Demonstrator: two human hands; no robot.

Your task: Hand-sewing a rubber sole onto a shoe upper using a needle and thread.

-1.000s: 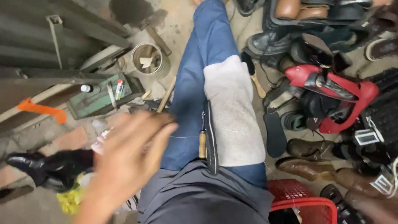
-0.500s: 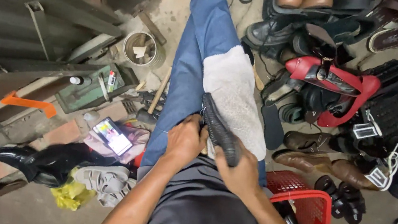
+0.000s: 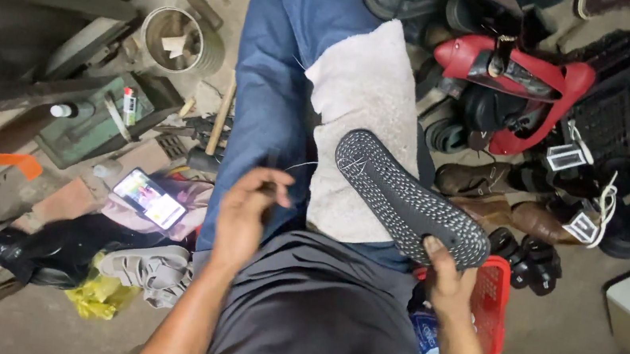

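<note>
Right hand (image 3: 450, 286) holds black sole (image 3: 408, 200); left hand (image 3: 246, 213) pinches thread (image 3: 302, 165).

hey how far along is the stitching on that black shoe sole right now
Done: pale stitches already show near the toe end of the black sole. In hand: the right hand grips the sole's heel over the grey cloth, while the left hand pulls a thin thread taut. Left: most of the sole's edge shows no stitching.
</note>
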